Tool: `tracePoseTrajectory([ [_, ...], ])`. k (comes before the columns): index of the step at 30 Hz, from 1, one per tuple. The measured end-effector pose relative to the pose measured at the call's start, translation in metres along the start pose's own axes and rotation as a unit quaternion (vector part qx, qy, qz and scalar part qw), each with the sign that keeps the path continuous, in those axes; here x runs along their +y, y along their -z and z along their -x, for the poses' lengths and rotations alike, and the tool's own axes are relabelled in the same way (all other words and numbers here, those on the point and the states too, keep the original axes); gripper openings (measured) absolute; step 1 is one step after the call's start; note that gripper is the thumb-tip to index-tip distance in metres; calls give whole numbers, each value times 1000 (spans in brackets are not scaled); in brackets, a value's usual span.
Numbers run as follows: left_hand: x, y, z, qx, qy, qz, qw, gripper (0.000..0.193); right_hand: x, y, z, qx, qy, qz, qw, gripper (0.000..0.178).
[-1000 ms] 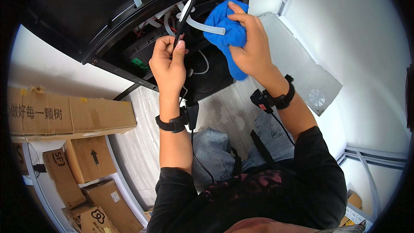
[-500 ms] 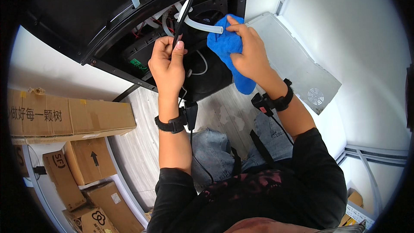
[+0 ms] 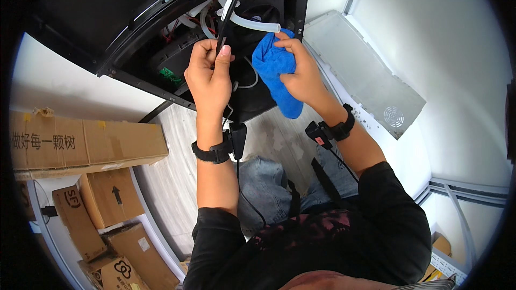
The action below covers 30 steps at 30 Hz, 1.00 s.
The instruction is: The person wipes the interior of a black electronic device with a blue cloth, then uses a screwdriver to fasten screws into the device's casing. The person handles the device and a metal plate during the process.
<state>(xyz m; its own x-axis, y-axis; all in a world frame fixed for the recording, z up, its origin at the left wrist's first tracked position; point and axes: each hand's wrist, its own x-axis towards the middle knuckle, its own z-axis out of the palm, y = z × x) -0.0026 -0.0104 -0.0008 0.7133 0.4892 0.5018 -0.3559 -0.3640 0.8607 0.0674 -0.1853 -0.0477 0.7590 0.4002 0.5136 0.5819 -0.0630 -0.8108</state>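
In front of me is a black machine housing [image 3: 137, 40] whose side stands open, with wires, hoses and a fan inside. My left hand [image 3: 209, 72] is closed in a pinch on a black cable [image 3: 231, 8], which runs up to a loop at the housing's top edge. Bunched in my right hand [image 3: 302, 72] is a blue cloth [image 3: 277, 64], its lower end hanging down. Just above the cloth, a translucent white tube [image 3: 255, 24] sticks out of the housing, its cut end near my right fingertips.
A grey metal panel [image 3: 371, 67] with a round vent leans by the white wall at right. To the left lies a long cardboard carton [image 3: 107, 142], with several smaller boxes [image 3: 115, 196] below it. Light wood-look flooring [image 3: 174, 182] shows between.
My right hand and the blue cloth have shifted slightly left and down, off the tube's end, which the cloth sat behind before. My left hand keeps its pinch on the cable.
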Motion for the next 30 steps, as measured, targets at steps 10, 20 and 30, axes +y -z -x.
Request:
tracePoseTrajectory([
  [10, 6, 4, -1, -38, 42, -19, 998, 14, -28, -14, -19, 31, -15, 55, 998, 49],
  [20, -2, 3, -2, -4, 0, 7, 1000, 15, -30, -3, -27, -66, 100, 296, 948, 53],
  [30, 2, 1, -1, -2, 11, 0, 1000, 16, -29, -3, -36, -74, 68, 253, 962, 46],
])
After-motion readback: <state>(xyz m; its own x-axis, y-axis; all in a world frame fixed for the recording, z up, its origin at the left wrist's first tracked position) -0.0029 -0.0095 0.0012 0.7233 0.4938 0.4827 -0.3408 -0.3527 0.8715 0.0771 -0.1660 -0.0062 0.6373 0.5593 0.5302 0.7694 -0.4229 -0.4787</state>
